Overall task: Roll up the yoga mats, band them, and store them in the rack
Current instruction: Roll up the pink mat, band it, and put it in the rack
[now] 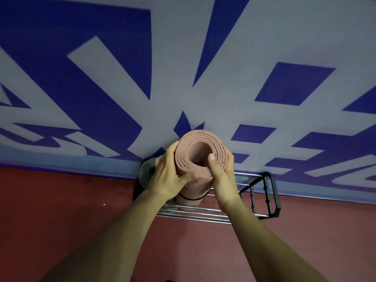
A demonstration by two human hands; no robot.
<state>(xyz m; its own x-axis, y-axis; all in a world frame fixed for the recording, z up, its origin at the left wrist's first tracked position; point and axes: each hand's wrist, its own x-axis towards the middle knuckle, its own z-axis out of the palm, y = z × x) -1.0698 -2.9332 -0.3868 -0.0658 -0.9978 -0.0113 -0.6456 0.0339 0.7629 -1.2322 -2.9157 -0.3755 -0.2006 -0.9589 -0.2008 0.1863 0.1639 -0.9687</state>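
Observation:
A rolled pink yoga mat [198, 148] stands upright, its spiral end facing me, with a black band [190, 198] around its lower part. My left hand [169, 175] grips the roll's left side. My right hand [220, 176] grips the right side, thumb hooked over the rim into the hollow core. The mat's lower end sits in a metal rack [262, 192] with chrome bars and a black end frame. A grey-green rolled mat [145, 173] stands in the rack just left of the pink one, mostly hidden behind my left hand.
The rack stands on a red floor [61, 220] against a wall [223, 68] painted pale grey with dark blue shapes. The rack's right section holds only bars and dividers.

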